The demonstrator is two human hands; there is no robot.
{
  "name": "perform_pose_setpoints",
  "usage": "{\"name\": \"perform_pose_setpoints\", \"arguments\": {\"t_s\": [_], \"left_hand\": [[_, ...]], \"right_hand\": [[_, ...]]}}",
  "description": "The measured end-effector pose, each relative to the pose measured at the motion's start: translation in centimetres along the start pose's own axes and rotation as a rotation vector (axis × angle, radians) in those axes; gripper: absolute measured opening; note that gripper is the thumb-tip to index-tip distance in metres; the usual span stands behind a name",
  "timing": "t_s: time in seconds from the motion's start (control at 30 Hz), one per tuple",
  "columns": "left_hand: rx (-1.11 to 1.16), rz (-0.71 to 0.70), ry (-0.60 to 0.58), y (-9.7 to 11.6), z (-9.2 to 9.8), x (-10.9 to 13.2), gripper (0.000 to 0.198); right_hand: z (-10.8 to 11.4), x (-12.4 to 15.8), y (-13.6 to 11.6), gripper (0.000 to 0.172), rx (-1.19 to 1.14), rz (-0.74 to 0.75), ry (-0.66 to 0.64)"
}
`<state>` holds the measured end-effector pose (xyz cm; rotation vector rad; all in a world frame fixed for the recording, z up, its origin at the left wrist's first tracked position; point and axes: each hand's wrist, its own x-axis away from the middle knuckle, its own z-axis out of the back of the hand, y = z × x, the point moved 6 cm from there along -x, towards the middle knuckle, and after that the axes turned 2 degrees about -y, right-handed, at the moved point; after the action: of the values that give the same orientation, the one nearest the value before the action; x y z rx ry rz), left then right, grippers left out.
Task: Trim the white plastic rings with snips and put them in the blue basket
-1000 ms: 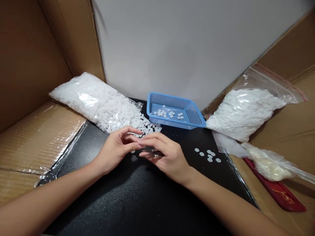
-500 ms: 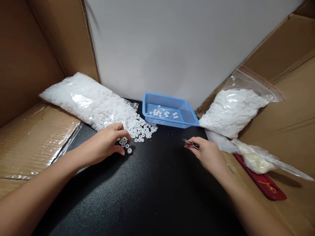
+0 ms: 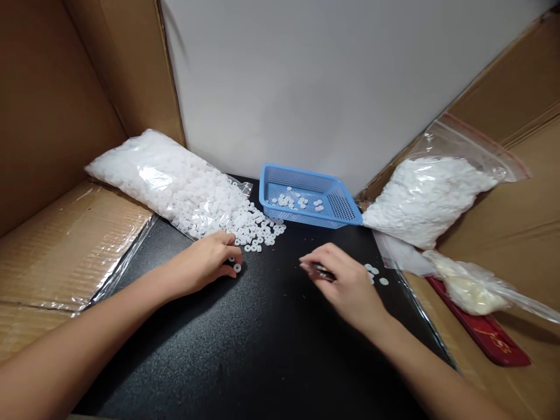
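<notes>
Left hand [image 3: 205,262]: fingers curled at small white plastic ring [image 3: 237,268] on black tabletop [image 3: 219,350]; grip couldn't be told. Right hand [image 3: 350,286] closed round part-hidden dark metallic tool [image 3: 324,272]. Off-centre pinch risked skidding the ring.

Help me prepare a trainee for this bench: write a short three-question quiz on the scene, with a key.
1. Multiple choice: what lies nearest the left hand?
A) The long, flat red object
B) The loose white ring-shaped pieces
C) The clear zip-top plastic bag

2. True or false: small white pieces lie inside the blue rectangular perforated plastic basket.

3. Short answer: which hand holds the small, dark, mostly hidden object?

Key: 1. B; 2. True; 3. The right hand.
</notes>
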<state>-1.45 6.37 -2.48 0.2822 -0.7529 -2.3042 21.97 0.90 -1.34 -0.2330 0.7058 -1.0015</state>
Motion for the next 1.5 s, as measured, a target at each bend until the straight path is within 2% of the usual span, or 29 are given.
{"name": "perform_pose_setpoints", "arguments": {"t_s": [0.1, 0.2, 0.27, 0.4, 0.5, 0.63, 0.8, 0.9, 1.2, 1.4, 1.5], "left_hand": [[0.069, 0.012, 0.012, 0.5, 0.1, -0.1, 0.013], [0.178, 0.043, -0.010, 1.4, 0.2, 0.0, 0.014], [0.319, 0.071, -0.059, 2.1, -0.1, 0.1, 0.019], [0.853, 0.149, -0.166, 2.9, -1.2, 0.2, 0.015], [0.956, 0.144, -0.176, 3.1, -1.7, 0.0, 0.013], [1.180, 0.200, -0.148, 3.2, -2.5, 0.0, 0.020], [1.463, 0.315, 0.052, 3.6, -3.4, 0.2, 0.028], [1.545, 0.335, 0.117, 4.0, -3.6, 0.3, 0.026], [1.609, 0.223, 0.057, 5.0, -3.5, 0.2, 0.020], [1.575, 0.200, 0.145, 4.8, -3.3, 0.3, 0.025], [1.561, 0.203, 0.144, 4.7, -3.3, 0.3, 0.023]], "right_hand": [[-2.8, -0.8, -2.9, 0.025, -0.151, 0.088, -0.081], [-4.8, -1.4, -4.7, 0.037, -0.298, 0.137, -0.117], [-5.2, -1.7, -5.2, 0.035, -0.393, 0.144, -0.080], [-4.9, -2.0, -5.2, 0.019, -0.532, 0.094, 0.033], [-4.7, -1.9, -4.8, 0.019, -0.643, -0.001, 0.020], [-4.6, -1.9, -4.6, 0.021, -0.743, -0.080, -0.021], [-4.1, -2.0, -4.0, 0.023, -0.732, -0.124, 0.000], [-3.9, -2.0, -4.0, 0.023, -0.723, -0.122, 0.012], [-3.4, -1.8, -4.5, 0.024, -0.718, -0.097, 0.059], [-3.2, -1.8, -4.6, 0.024, -0.683, -0.093, 0.063], [-3.2, -1.8, -4.7, 0.025, -0.718, -0.090, 0.068]]}}
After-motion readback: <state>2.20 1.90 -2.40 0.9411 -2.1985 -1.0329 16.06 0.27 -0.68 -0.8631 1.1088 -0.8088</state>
